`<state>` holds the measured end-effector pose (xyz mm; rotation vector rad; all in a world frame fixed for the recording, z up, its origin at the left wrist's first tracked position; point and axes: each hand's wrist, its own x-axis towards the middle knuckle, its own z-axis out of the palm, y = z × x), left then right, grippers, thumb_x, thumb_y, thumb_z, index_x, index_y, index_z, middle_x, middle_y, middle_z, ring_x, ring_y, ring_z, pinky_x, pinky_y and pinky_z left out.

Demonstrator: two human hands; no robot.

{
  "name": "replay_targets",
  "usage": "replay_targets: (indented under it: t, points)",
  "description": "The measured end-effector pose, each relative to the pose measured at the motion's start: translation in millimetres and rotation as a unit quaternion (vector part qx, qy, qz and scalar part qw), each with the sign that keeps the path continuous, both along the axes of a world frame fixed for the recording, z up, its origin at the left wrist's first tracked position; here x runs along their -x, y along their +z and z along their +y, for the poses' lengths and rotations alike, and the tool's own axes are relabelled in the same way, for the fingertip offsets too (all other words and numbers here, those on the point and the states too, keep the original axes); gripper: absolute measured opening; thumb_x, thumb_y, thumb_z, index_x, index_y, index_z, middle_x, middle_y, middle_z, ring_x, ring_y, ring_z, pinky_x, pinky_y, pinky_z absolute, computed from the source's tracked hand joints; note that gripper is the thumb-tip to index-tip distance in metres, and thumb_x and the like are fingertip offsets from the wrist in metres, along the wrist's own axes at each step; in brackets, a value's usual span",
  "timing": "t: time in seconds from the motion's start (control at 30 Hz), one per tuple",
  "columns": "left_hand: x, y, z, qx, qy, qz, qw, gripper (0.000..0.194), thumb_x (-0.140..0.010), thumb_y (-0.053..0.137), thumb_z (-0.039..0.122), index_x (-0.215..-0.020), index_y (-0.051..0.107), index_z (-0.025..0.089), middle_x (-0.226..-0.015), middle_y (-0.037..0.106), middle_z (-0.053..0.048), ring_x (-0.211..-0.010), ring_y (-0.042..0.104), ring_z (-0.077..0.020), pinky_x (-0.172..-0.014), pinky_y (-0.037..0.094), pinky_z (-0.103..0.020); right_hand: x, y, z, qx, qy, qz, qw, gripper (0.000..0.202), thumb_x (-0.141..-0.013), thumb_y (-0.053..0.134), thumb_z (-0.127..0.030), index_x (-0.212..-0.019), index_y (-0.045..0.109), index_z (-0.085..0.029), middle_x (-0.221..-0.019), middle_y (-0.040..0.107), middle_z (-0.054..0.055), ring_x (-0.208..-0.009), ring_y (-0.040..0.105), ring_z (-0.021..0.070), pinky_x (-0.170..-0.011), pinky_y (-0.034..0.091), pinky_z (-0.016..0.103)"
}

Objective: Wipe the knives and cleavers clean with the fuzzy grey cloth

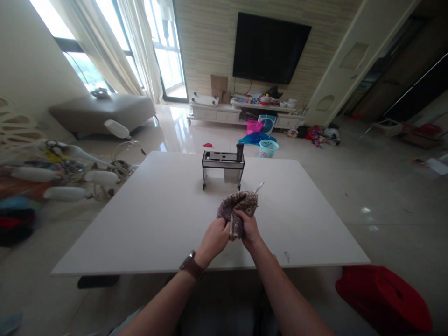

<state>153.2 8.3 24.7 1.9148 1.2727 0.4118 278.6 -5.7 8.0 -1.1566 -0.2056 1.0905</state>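
Note:
Above the white table (157,224), a bunched brown patterned cloth (245,203) is held between both hands. My left hand (216,237) is closed at its lower left side. My right hand (248,225) grips the cloth from the right, thumb on top. A thin, pale, pointed tip (260,186) sticks out past the cloth's upper right edge; the rest of that object is hidden, so its kind does not show. Just beyond the cloth stands a knife block (223,161) with a slotted black top. One black-handled knife (240,152) is upright in its right end.
A small clear scrap (287,255) lies near the table's front edge. A red chair (383,298) is at the lower right. White lamp arms (101,177) stand beside the table's left side. Behind the table are a light blue basket (268,148) and a TV cabinet (224,114).

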Motion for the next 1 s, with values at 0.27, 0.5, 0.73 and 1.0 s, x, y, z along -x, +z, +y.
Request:
replay_targets:
  t: [0.27, 0.5, 0.73, 1.0]
  points:
    - [-0.8, 2.8, -3.3, -0.001, 0.004, 0.016, 1.000, 0.040, -0.103, 0.042, 0.028, -0.078, 0.069, 0.012, -0.086, 0.074, -0.014, -0.071, 0.057, -0.0163, -0.066, 0.034, -0.029, -0.2, 0.5, -0.9, 0.000, 0.002, -0.001, 1.000, 0.038, -0.052, 0.090, -0.027, -0.086, 0.078, -0.015, -0.082, 0.080, 0.004, -0.070, 0.073, 0.0187, -0.067, 0.059, 0.028]
    - [-1.0, 2.7, -2.4, 0.003, 0.004, 0.014, 1.000, 0.041, -0.103, 0.042, 0.029, -0.076, 0.069, 0.012, -0.082, 0.073, -0.013, -0.068, 0.055, -0.0159, -0.065, 0.033, -0.030, 0.5, 0.9, -1.2, 0.003, 0.004, 0.001, 1.000, 0.037, -0.053, 0.090, -0.028, -0.086, 0.078, -0.015, -0.084, 0.081, 0.005, -0.072, 0.073, 0.0193, -0.069, 0.060, 0.028]
    - [-1.9, 1.7, -3.4, 0.002, 0.000, 0.017, 1.000, 0.041, -0.103, 0.042, 0.029, -0.078, 0.069, 0.012, -0.084, 0.074, -0.013, -0.071, 0.057, -0.0165, -0.066, 0.034, -0.029, 0.7, 0.5, -1.4, 0.008, -0.005, 0.003, 1.000, 0.036, -0.052, 0.089, -0.027, -0.084, 0.078, -0.015, -0.082, 0.080, 0.005, -0.070, 0.073, 0.0181, -0.067, 0.059, 0.027]
    - [5.7, 2.3, -4.7, 0.002, 0.000, 0.014, 1.000, 0.043, -0.103, 0.041, 0.030, -0.078, 0.070, 0.012, -0.086, 0.074, -0.014, -0.071, 0.057, -0.0171, -0.066, 0.034, -0.030, 8.1, 0.0, -2.4, 0.005, 0.003, 0.008, 1.000, 0.038, -0.052, 0.089, -0.028, -0.085, 0.077, -0.015, -0.080, 0.080, 0.004, -0.068, 0.072, 0.0189, -0.067, 0.060, 0.029]
